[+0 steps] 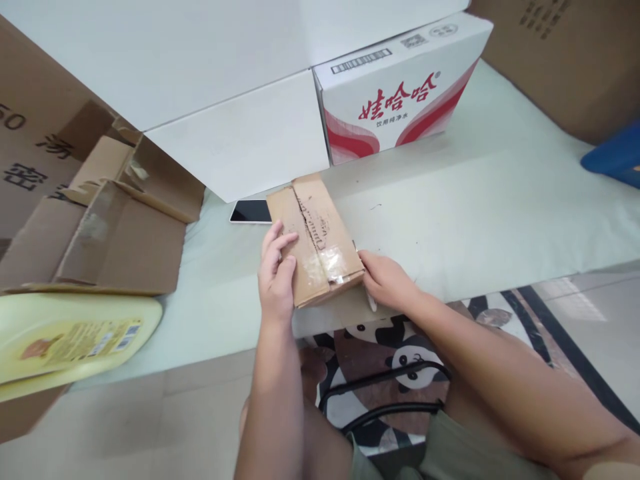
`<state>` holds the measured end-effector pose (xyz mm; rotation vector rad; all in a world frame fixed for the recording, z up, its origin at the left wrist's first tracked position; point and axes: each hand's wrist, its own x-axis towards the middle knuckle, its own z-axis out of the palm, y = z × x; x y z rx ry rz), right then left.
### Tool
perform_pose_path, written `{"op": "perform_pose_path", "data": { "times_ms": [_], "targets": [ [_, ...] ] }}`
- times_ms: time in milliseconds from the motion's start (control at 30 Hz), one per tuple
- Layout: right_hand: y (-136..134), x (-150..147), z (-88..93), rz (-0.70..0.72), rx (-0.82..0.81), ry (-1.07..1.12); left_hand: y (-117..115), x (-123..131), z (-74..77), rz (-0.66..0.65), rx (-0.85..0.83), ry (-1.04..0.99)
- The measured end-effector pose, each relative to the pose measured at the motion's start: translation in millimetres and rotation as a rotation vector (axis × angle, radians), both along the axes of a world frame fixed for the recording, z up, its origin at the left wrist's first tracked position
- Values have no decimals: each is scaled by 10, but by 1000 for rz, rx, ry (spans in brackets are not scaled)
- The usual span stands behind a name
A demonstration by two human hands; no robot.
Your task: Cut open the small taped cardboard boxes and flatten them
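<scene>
A small brown cardboard box [320, 227] sits tilted in front of me, with clear tape across its near end and a torn, ragged slit along its top. My left hand [278, 270] grips the box's left side, thumb and fingers lying on the top face. At the near right corner, my right hand [387, 280] is closed around a slim object [371, 301]. Only a pale end shows below the fingers, and its kind is hidden. Partly behind the box lies a phone [250, 211] with a dark screen.
White cartons [240, 147] stand along the back, beside a red-and-white water carton [400, 100]. Open cardboard boxes [125, 233] and a yellow bottle [75, 340] occupy the left. A blue object [615, 157] is at the right. The pale green tablecloth [450, 220] ends near my forearms.
</scene>
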<state>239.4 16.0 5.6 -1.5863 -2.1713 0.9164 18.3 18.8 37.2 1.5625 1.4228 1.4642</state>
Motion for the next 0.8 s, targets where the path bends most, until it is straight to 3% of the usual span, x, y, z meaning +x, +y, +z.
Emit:
{"op": "perform_pose_path", "data": {
  "times_ms": [267, 567, 800],
  "targets": [
    [-7, -14, 22, -5, -39, -35, 22, -56, -52, -14, -17, -1],
    [-19, -26, -17, -11, -7, -33, -7, -148, -326, -95, 161, 35],
    [-28, -53, 11, 4, 5, -45, 91, -129, -354, -80, 242, 1]
  ]
}}
